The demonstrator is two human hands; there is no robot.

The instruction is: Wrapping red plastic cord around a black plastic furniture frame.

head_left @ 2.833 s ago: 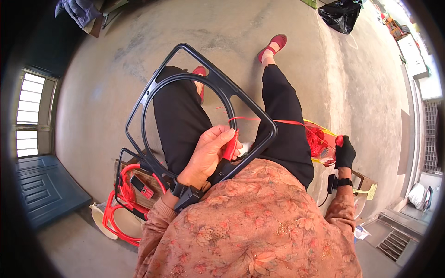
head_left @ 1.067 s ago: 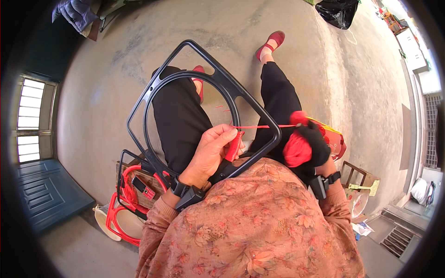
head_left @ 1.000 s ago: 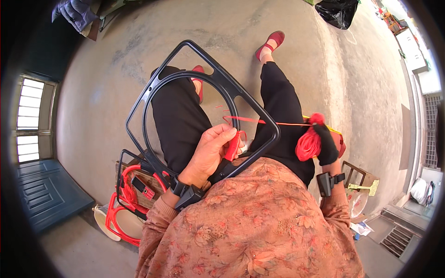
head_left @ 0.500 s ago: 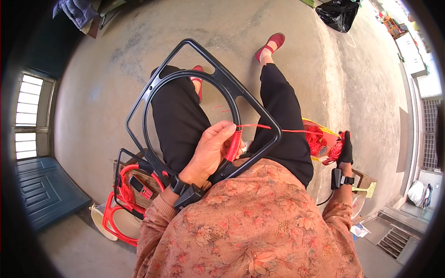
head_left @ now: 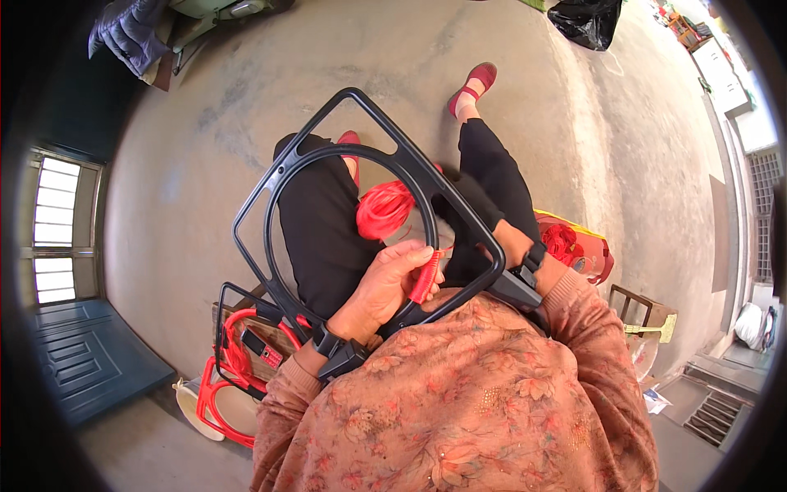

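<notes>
A black frame (head_left: 369, 105), pointed at its far end with a round ring inside, rests tilted over my lap. My bare left hand (head_left: 392, 275) is closed around the near right part of the ring, where red cord is wound in tight coils (head_left: 424, 279). A loose bundle of red cord (head_left: 385, 210) shows inside the ring's opening, beyond my left hand. Just right of the ring, my black-gloved right hand (head_left: 474, 201) reaches in at the bundle, partly behind the frame's bar. Its fingers are blurred and partly covered.
To my right stands a red bag (head_left: 594, 256) with a yellow edge and more red cord. On my left are a red-wrapped frame (head_left: 215, 406), a small phone (head_left: 261, 346) and a pale bucket (head_left: 190, 414). A black plastic bag (head_left: 586, 23) lies on the floor far off.
My right hand has come in from beside the red bag to the frame, bringing the cord bundle to the ring. The frame has shifted slightly nearer and right; my left hand keeps its hold.
</notes>
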